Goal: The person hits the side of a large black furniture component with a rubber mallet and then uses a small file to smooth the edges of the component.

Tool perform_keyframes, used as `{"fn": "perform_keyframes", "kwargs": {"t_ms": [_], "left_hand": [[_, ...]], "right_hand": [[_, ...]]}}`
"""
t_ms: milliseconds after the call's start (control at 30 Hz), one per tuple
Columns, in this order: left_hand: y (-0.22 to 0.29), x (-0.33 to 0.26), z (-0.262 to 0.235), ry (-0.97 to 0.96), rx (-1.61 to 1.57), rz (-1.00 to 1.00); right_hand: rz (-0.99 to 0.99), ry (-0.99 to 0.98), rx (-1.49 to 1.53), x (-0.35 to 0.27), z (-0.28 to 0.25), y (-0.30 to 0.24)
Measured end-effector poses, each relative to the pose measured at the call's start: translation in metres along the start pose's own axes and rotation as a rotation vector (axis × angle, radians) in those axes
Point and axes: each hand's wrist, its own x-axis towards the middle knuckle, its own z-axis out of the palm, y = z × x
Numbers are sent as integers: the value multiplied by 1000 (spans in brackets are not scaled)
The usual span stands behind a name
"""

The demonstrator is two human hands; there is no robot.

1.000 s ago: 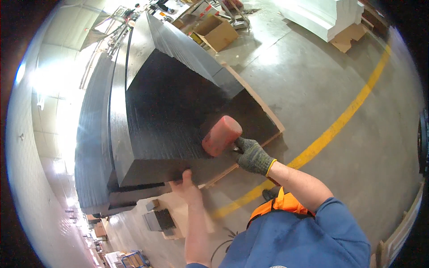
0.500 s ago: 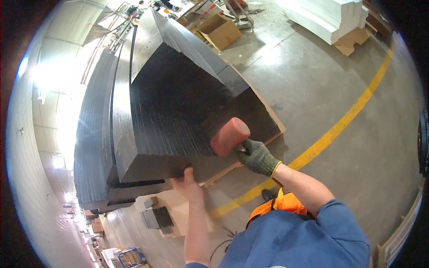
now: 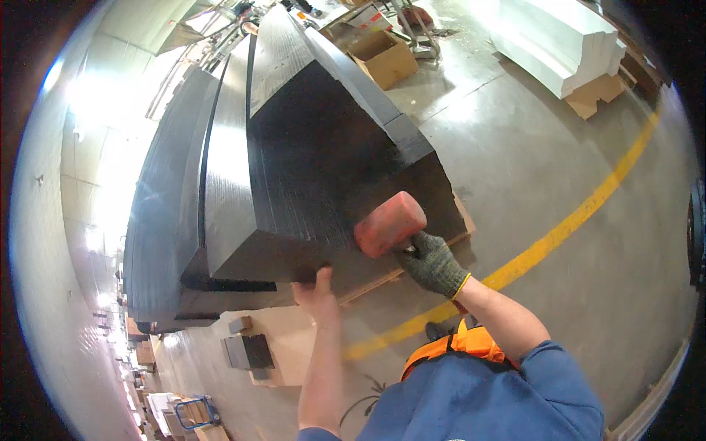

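In my gloved right hand (image 3: pixel 435 266) is the handle of a mallet with a red cylindrical head (image 3: pixel 391 224). The head hangs over the near end of a large stack of black boards (image 3: pixel 294 202); whether it touches them I cannot tell. My bare left hand (image 3: pixel 316 295) grips the lower near edge of the stack, thumb up against its end face and fingers partly hidden underneath. Another stack of dark boards (image 3: pixel 165 213) stands close along the left side, a narrow gap between them.
Wooden boarding (image 3: pixel 375 285) shows below the stack. Small dark blocks (image 3: pixel 248 351) lie on a cardboard sheet (image 3: pixel 294 345) at lower left. A yellow line (image 3: pixel 559 235) curves across the floor. An open carton (image 3: pixel 386 62) and a white stack (image 3: pixel 562 51) stand beyond.
The view has shifted, so the black stack sits further right and higher in it. The mallet is a little nearer the stack's front left corner. Both hands keep their hold.
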Motion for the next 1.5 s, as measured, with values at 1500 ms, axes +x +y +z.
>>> {"fn": "perform_keyframes", "kwargs": {"t_ms": [1500], "left_hand": [[19, -3, 5, -8, -64, -16]], "right_hand": [[123, -61, -62, 3, -1, -24]]}}
